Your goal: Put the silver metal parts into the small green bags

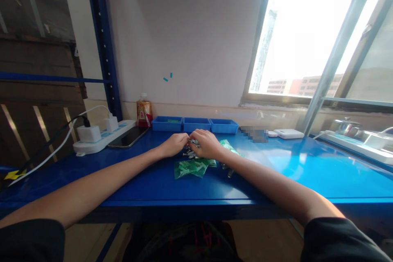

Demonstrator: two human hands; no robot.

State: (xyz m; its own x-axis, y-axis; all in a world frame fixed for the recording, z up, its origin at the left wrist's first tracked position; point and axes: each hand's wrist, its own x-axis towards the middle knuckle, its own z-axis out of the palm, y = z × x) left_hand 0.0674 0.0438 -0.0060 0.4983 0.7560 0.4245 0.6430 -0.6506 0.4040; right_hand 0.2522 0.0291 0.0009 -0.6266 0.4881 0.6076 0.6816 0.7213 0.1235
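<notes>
Small metal parts lie in a loose pile on the blue table, at and under my fingers. My left hand is closed at the left edge of the pile; what its fingers pinch, if anything, is too small to tell. Curved over the pile from the right is my right hand, its fingers bent and touching the parts. Just in front lies a green plastic bag with small pieces inside. Another green bag sits behind my right wrist, and a metal piece shows below that forearm.
Three blue trays line the wall, beside a bottle. A phone and a power strip with cables are at the left. At the right are a white box, another power strip and a metal pot.
</notes>
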